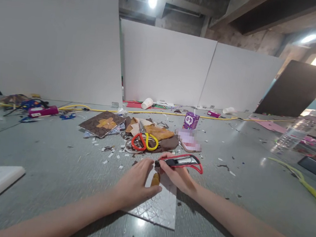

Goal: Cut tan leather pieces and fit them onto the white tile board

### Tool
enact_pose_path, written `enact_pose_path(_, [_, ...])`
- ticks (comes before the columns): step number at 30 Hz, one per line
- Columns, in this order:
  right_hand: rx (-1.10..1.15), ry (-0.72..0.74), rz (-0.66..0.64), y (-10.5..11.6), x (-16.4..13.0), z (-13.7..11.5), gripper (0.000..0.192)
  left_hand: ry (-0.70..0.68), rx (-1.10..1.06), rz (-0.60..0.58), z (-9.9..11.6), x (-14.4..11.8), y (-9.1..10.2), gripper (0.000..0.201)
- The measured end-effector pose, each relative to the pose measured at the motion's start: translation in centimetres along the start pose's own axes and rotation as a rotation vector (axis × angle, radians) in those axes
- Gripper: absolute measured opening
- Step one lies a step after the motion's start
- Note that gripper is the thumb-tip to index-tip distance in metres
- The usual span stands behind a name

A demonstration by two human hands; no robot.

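On the grey floor (56, 160), close to the body, both bare hands meet over a glossy patterned sheet (159, 210) that lies flat. Left hand (135, 184): palm down, fingers spread, pressing the sheet and a small amber piece (155, 179) that shows at the thumb. Nothing is clenched in it; it pins rather than grasps. Right hand (178, 176): closed around a red-and-black utility knife (183, 161), body level, nose pointing left toward the left fingertips. Whether the blade is extended cannot be told; the tip is hidden between the hands.

Beyond the hands: red-and-yellow scissors (144, 141) on a heap of brown and tan scraps (156, 133), a purple carton (190, 120), white offcuts scattered about, a yellow cable (96, 109) along the white panels (164, 64), and a clear bottle (296, 132) at right.

Risks, as I judge them:
- The knife nose sits just beside the left index finger. A stroke pulled toward that hand, or a slip, could cut the fingers.
- The sheet looks slick and reflective; the blade may skate off line, or the sheet may slide on the floor if the left hand eases.
- The amber piece is small, so little room separates the holding thumb from the edge.
- Loose offcuts under the sheet could rock it mid-cut.
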State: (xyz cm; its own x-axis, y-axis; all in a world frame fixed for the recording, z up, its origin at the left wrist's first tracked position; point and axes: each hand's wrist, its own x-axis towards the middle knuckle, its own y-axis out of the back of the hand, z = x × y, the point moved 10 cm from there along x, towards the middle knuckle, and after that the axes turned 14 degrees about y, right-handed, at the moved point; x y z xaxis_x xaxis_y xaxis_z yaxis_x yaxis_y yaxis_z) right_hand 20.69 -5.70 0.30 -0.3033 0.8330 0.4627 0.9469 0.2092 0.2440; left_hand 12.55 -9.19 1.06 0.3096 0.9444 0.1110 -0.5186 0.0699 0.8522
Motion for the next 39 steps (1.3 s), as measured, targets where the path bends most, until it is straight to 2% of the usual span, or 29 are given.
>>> enact_pose_path(8, [-0.164, 0.022, -0.066, -0.2, 0.0, -0.6, 0.008, 0.013, 0.003, -0.008, -0.1, 0.1, 0.0, 0.049])
enact_pose_path(13, [-0.254, 0.109, -0.106, -0.4, 0.1, -1.5, 0.009, -0.004, -0.003, -0.005, 0.0, 0.0, 0.0, 0.048])
enact_pose_path(17, [-0.234, 0.133, -0.108, -0.6, -0.1, -1.6, 0.009, 0.009, 0.0, -0.003, -0.2, 0.0, 0.0, 0.049])
enact_pose_path(19, [-0.131, 0.081, -0.05, -0.2, 0.0, -0.9, 0.007, 0.003, 0.007, -0.005, -0.1, 0.0, -0.1, 0.049])
enact_pose_path(22, [0.098, -0.078, 0.15, 1.3, 0.0, 1.1, 0.007, -0.023, 0.028, 0.01, 0.1, 0.0, 0.1, 0.044])
enact_pose_path(24, [0.22, -0.162, 0.278, 2.1, -0.1, 2.4, 0.008, -0.055, 0.06, 0.04, 0.4, -0.1, 0.3, 0.035])
enact_pose_path(26, [0.295, -0.182, 0.349, 2.6, -0.1, 2.9, 0.007, -0.097, 0.108, 0.09, 0.8, -0.4, 0.7, 0.024])
enact_pose_path(29, [0.358, -0.162, 0.379, 2.7, 0.0, 2.9, 0.007, -0.113, 0.189, 0.173, 1.0, -0.7, 1.2, 0.02])
enact_pose_path(31, [0.369, -0.162, 0.379, 2.6, 0.0, 2.9, 0.008, -0.06, 0.234, 0.213, 0.5, -0.6, 1.3, 0.023])
enact_pose_path(35, [0.351, -0.17, 0.372, 2.6, 0.0, 3.0, 0.009, 0.097, 0.262, 0.299, -1.3, -0.2, 1.6, 0.045])
enact_pose_path(37, [0.338, -0.173, 0.368, 2.5, 0.0, 2.9, 0.011, 0.113, 0.235, 0.307, -1.7, -0.2, 1.5, 0.058])
enact_pose_path(39, [0.319, -0.168, 0.343, 2.4, 0.0, 2.7, 0.012, 0.093, 0.185, 0.297, -1.6, -0.2, 1.6, 0.06])
